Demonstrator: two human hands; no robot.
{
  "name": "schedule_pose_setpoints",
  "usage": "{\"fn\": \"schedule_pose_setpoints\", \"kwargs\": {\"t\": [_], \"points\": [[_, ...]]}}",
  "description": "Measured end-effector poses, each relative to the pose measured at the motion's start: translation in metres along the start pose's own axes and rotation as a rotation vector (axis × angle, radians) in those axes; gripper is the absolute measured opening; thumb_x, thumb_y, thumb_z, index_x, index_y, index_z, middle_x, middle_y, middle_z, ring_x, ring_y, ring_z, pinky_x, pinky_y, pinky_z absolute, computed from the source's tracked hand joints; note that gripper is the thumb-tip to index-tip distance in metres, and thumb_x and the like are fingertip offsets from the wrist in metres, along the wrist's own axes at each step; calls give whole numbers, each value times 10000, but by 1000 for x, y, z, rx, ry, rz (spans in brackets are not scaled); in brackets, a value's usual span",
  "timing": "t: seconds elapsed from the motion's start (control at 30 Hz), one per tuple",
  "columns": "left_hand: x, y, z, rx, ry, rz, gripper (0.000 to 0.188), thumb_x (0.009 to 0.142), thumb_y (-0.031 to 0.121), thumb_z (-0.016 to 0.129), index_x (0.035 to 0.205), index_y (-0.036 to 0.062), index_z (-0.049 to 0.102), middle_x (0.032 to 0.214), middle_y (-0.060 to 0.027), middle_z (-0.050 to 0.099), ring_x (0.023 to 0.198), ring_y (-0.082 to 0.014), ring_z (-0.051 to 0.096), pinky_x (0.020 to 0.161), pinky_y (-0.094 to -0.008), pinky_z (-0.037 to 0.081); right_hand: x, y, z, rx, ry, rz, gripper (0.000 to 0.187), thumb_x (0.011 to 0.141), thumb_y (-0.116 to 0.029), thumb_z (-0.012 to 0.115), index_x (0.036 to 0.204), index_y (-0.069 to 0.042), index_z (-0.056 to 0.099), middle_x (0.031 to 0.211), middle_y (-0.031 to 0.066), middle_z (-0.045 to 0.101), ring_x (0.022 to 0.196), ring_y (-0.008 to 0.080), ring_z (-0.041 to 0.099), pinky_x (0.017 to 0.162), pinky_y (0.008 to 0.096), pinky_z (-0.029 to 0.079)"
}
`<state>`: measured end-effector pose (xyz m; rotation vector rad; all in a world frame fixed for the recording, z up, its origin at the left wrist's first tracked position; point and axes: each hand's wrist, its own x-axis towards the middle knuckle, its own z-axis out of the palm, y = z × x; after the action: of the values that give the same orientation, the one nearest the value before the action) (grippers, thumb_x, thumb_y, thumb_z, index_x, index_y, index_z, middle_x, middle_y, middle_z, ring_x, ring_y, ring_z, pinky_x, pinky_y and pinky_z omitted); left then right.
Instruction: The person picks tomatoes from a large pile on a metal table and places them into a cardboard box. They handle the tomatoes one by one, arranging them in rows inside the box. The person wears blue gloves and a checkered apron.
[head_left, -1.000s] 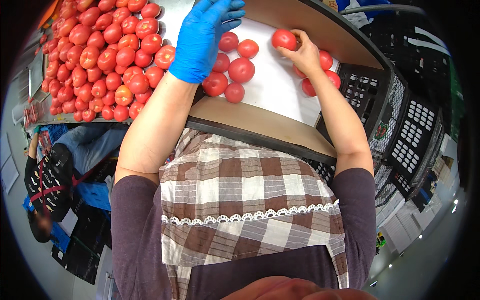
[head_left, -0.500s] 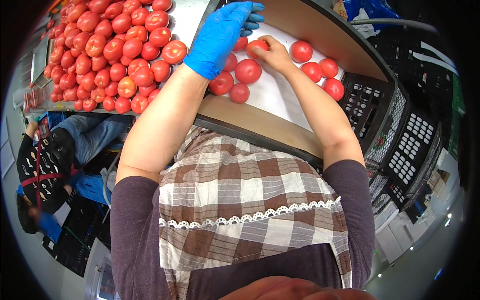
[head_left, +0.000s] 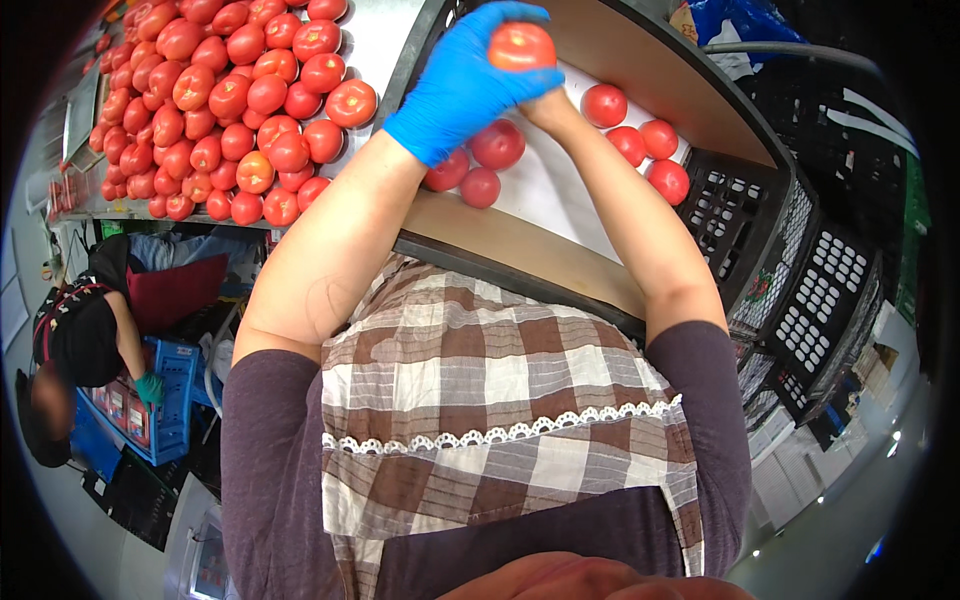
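A blue glove covers my left hand, whose fingers and thumb curve round a red tomato held above the crate. My bare right hand is right beneath it, over the crate; its fingers are hidden behind the glove. The dark crate has brown board along its sides and a white sheet on its bottom. Several tomatoes lie inside it: a large one and a smaller one near my left wrist, and a group at the right end.
A big pile of tomatoes covers the light worktop at the left. Black crates stand at the right. Behind on the left, a co-worker in dark clothes and a green glove bends over a blue crate holding red packs.
My left hand has moved right and lifted a tomato above the crate. The right hand has slipped out of sight behind it. The co-worker has bent down, one gloved hand at the blue crate.
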<state>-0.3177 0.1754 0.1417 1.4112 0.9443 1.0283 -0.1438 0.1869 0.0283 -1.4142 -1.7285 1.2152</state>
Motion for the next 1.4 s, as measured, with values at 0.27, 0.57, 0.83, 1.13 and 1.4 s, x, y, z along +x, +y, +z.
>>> {"fn": "schedule_pose_setpoints", "kwargs": {"t": [0.27,0.57,0.83,1.13,1.4], "points": [[17,2,-10,-794,164,-235,461,975,374,654,1343,110,573,1152,-64,610,962,-181,633,733,-323,573,22,40,20,-269,-65,26,591,797,-324,812,1321,-131,619,1191,125,655,1083,343,624,988,407,503],[5,-1,-9,-284,-30,-352,391,1003,355,630,1265,65,648,1049,-92,692,969,-173,670,893,-313,539,-40,-37,-58,1032,-115,460,674,1013,-620,274,1153,-64,626,866,169,644,590,183,472,588,346,413],[-5,14,2,-217,-313,-387,612,918,406,749,1383,47,577,1055,-84,703,975,-141,649,885,-279,522,-61,-68,-53,977,-90,400,590,1059,-558,283,1049,-64,605,673,80,570,453,143,384,531,320,397],[1,24,-7,-626,-245,-693,640,957,536,645,1350,36,577,1093,-201,724,859,-240,742,727,-349,622,-52,-26,-20,-302,-84,132,427,903,-223,641,1289,-43,603,1107,187,660,927,345,660,837,399,555],[3,6,-8,-623,-154,-509,636,939,479,694,1361,24,556,1188,-170,688,984,-243,718,792,-356,610,-60,12,6,-745,-542,137,703,728,-120,761,1391,-96,529,1470,172,445,1300,363,499,1037,446,499]]}}
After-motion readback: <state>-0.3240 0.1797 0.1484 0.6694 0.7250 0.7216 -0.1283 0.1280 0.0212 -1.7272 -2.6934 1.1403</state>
